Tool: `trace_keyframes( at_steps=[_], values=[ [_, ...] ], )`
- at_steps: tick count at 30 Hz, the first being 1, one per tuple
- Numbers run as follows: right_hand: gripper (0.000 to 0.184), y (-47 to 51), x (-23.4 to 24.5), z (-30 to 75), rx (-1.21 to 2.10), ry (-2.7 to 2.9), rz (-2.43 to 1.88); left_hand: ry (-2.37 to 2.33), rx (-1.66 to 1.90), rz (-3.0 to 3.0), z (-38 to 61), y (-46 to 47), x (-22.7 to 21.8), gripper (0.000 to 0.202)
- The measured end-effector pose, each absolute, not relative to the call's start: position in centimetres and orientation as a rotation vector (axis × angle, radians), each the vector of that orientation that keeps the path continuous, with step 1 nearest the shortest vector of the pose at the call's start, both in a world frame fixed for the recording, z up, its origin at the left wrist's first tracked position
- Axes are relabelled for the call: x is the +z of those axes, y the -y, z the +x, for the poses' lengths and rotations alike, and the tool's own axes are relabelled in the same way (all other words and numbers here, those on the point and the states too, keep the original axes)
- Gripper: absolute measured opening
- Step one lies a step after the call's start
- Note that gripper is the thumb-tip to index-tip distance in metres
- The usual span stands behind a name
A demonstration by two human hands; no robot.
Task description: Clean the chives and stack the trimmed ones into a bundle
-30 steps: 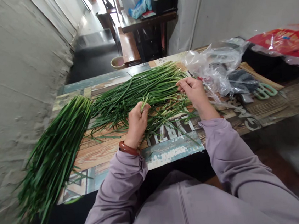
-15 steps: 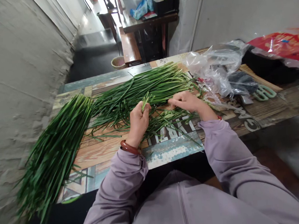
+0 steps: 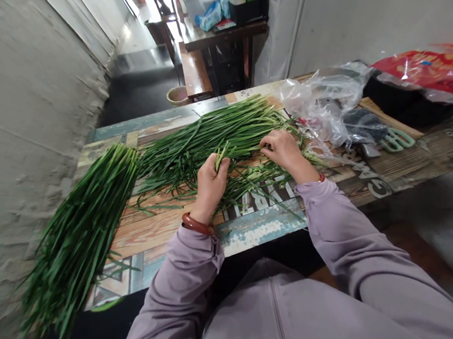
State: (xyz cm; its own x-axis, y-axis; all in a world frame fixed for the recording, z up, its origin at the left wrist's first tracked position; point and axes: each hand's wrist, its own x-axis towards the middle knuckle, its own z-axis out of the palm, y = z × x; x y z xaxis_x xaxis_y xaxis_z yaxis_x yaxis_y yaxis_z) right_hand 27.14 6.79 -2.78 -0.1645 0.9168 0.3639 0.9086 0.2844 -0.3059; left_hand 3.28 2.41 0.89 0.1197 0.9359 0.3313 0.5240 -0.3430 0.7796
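Note:
My left hand [image 3: 211, 184] is closed round a small bunch of green chive stalks [image 3: 220, 155], their cut ends poking up above my fist. My right hand [image 3: 283, 150] rests on the loose pile of chives [image 3: 222, 132] in the middle of the table, fingers curled and pinching at stalks there. A tidy, aligned bundle of chives [image 3: 82, 228] lies at the left, its tips hanging over the near table edge. Scattered stalks and trimmings lie between my hands on the patterned tabletop [image 3: 257, 228].
A crumpled clear plastic bag [image 3: 320, 100] lies right of the pile, with green-handled scissors [image 3: 395, 141] and a dark object beside it. A red plastic bag [image 3: 426, 70] sits at the far right. A grey wall runs along the left; a dark table with containers [image 3: 223, 27] stands behind.
My right hand moved from the pile's right end leftward and nearer to my left hand, and now pinches stalks in the pile. My left hand has kept its bunch in place.

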Motion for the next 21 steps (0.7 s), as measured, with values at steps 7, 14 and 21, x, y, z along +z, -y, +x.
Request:
trace_keyframes(
  at_steps=[7,14,21],
  values=[
    [0.012,-6.3,-1.0,26.1,0.483,1.904,-1.292,-1.402,1.34,1.971,3.0,-2.2,0.9,0.032],
    [0.021,-4.9,0.1,24.2,0.585,1.902,-1.109,-1.291,1.336,2.195,3.1,-2.4,0.9,0.028],
    [0.02,-4.6,0.2,23.7,0.648,1.866,-1.08,-1.355,0.883,2.221,3.2,-2.6,0.2,0.027]
  ],
)
